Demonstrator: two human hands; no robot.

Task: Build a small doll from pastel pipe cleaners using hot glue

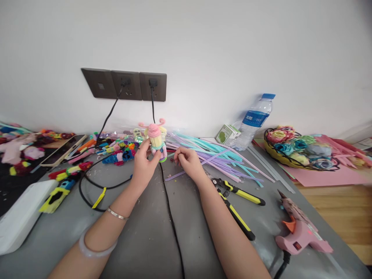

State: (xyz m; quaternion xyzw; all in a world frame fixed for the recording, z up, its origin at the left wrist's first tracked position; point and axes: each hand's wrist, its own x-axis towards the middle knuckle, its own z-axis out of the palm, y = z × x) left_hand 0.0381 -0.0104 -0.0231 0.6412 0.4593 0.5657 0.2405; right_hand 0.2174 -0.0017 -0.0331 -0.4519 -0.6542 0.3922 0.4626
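Observation:
My left hand (143,162) grips a small pipe-cleaner doll (156,136) upright above the grey table. The doll has a pink top with two curled pink strands, pale yellow below that, and a green and pink base; the thumb and fingers hide part of its lower body. Just to the right, apart from the doll, my right hand (188,162) is closed with its fingertips pinched together. Whatever those fingers hold, if anything, is too small to make out. Loose turquoise, lilac and pink pipe cleaners (223,157) lie behind and beside the right hand.
Yellow-and-black pliers (244,193) lie right of my right forearm, with a pink glue gun (302,232) farther right. A water bottle (254,120) and flower basket (302,149) stand behind. A black cable (171,217) runs between my arms. Colourful pipe-cleaner figures (120,153) crowd the left.

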